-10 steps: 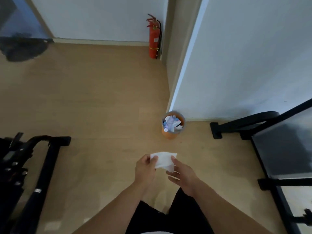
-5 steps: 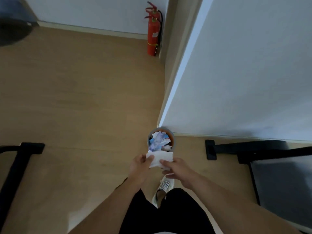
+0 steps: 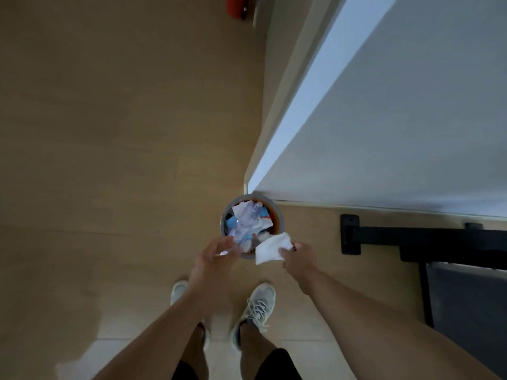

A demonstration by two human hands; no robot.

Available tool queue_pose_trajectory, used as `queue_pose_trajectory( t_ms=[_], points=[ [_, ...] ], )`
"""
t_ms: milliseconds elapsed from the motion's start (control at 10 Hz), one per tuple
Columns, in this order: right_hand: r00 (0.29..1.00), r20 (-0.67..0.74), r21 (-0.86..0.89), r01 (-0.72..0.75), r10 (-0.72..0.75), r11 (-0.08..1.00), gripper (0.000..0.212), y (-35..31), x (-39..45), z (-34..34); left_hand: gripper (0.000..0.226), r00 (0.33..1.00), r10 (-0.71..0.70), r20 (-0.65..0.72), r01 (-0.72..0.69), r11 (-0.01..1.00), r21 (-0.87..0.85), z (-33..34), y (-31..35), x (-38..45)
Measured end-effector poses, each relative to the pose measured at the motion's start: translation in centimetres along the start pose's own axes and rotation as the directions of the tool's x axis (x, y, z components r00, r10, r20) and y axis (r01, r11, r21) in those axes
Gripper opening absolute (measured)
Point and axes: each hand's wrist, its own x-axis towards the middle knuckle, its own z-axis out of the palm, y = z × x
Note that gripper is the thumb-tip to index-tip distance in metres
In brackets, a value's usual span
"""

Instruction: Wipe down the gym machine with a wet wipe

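Note:
My right hand (image 3: pixel 300 256) pinches a crumpled white wet wipe (image 3: pixel 271 248) just over the near right rim of a small round waste bin (image 3: pixel 230 208) that is full of wrappers and papers. My left hand (image 3: pixel 215 256) hovers at the bin's near left rim with its fingers loosely curled. A pale sliver shows between its thumb and fingers, and I cannot tell whether it is held. The black frame of the gym machine (image 3: pixel 411 238) lies on the floor to the right, apart from both hands.
A white wall corner (image 3: pixel 274 149) stands right behind the bin. A red fire extinguisher (image 3: pixel 236 6) is at the far top edge. My two shoes (image 3: pixel 259 303) stand on the wooden floor just short of the bin. The machine's dark deck (image 3: pixel 466 311) fills the lower right.
I have walked up to the bin and now look straight down at it. My left hand has let go of the wipe, which only my right hand now holds.

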Motion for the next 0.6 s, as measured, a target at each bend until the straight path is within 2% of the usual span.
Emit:
queue_pose_trajectory(
  t_ms=[100,300,400,500,600],
  points=[
    [0.999,0.013,-0.107,0.051,-0.050,0.993,0.029,0.2,4.3,2.8,0.044,0.999,0.016,-0.043,-0.017,1.000,-0.026,-0.3,-2.8,3.2],
    [0.998,0.056,-0.246,0.013,0.001,0.969,0.042,0.8,10.1,6.6,0.061,0.995,-0.016,-0.095,0.014,1.000,-0.018,-1.1,-7.1,6.5],
    [1.000,0.019,-0.262,-0.019,0.024,0.965,0.037,0.7,10.3,7.0,0.064,0.995,-0.001,-0.099,0.001,1.000,-0.003,-1.4,-7.4,6.4],
    [1.000,-0.014,-0.270,0.019,-0.024,0.963,0.033,0.5,9.2,6.7,0.068,0.993,-0.022,-0.115,0.026,0.999,0.028,-2.1,-7.0,6.0],
    [0.993,0.001,-0.266,0.111,-0.115,0.957,0.032,0.7,6.3,6.3,0.055,0.990,-0.044,-0.135,0.051,0.998,0.046,-3.0,-6.7,5.1]
  ],
)
